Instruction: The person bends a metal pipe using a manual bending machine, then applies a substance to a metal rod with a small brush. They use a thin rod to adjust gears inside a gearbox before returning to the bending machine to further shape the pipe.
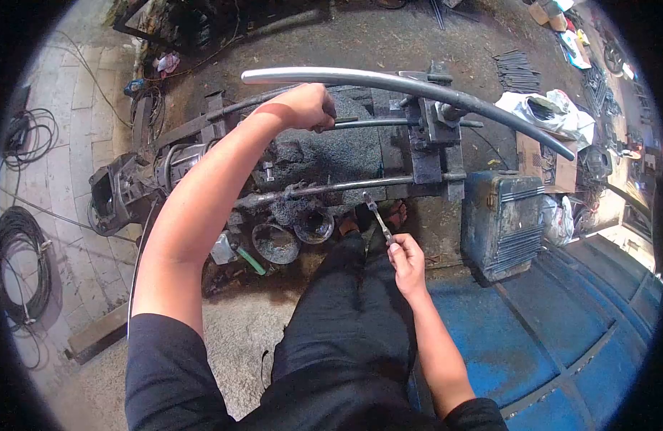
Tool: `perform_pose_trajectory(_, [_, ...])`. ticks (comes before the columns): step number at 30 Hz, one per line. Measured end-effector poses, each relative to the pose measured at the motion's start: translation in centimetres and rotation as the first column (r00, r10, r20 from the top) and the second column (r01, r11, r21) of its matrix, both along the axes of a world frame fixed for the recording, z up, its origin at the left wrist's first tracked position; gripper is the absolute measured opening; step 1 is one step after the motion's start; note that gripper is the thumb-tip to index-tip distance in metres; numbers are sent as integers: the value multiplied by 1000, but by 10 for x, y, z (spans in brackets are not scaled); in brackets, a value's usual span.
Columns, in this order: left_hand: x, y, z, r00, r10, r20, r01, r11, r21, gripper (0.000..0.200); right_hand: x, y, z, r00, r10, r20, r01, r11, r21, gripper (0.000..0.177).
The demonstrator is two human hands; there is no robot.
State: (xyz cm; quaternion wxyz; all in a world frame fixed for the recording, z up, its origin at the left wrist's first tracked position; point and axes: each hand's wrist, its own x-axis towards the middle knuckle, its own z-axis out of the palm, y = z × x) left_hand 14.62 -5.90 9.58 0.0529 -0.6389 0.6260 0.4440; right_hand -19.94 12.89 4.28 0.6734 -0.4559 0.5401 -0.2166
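My right hand (408,263) is closed around the handle of a wrench (379,220), its head pointing up and away from me, in front of the machine. My left hand (306,106) reaches over the machine with its fingers curled beside the middle guide rod (374,123). A dark bit shows at its fingers, but I cannot make out what it is. Above both hands a long metal bar (410,85), bowed in this view, crosses the dark carriage block (433,133). The front guide rod (360,184) runs below the left hand, with grey shavings clinging to it.
Two tubs (275,246) of shavings sit at my feet beside a green-handled brush (251,261). A ribbed metal box (500,224) stands to the right, above blue sheeting (504,337). Coiled cable (21,269) lies at left. White sacks (561,115) and a bundle of rods (517,72) lie farther right.
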Motion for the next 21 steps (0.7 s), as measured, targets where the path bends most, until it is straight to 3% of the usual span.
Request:
perform_pose_trajectory(2, [5, -2, -3, 994, 62, -95, -56, 997, 60, 22, 0, -1, -2, 1000, 2, -4, -2, 1000, -9, 13])
perform_pose_trajectory(8, [6, -9, 0, 997, -10, -81, 20, 993, 119, 23, 8, -11, -2, 1000, 12, 16, -11, 999, -32, 13])
perform_pose_trajectory(10, [10, -12, -4, 993, 35, -115, -18, 989, 146, 24, 16, -21, 2, 997, 18, -78, -30, 989, -144, 16])
perform_pose_trajectory(11, [11, -13, -7, 986, 78, -148, -52, 984, 173, 24, 19, -28, 12, 969, 49, -243, -90, 983, -159, 20])
perform_pose_trajectory(13, [10, -13, -4, 994, 12, -113, 7, 987, 163, 25, 28, -41, 14, 933, 37, -357, -107, 978, -178, 24])
perform_pose_trajectory(15, [8, -12, -1, 993, 2, -120, 16, 989, 145, 26, 33, -49, 6, 937, 56, -344, -118, 980, -160, 27])
perform_pose_trajectory(17, [7, -11, 4, 993, -4, -118, 20, 991, 136, 26, 46, -55, 4, 984, -14, -178, -38, 958, -285, 25])
perform_pose_trajectory(19, [8, -10, 2, 993, -11, -117, 26, 992, 127, 26, 57, -60, -2, 991, -34, -132, 4, 976, -219, 23])
perform_pose_trajectory(21, [9, -9, 0, 990, 21, -138, -2, 991, 137, 26, 68, -67, -5, 1000, -26, -7, 23, 957, -290, 22])
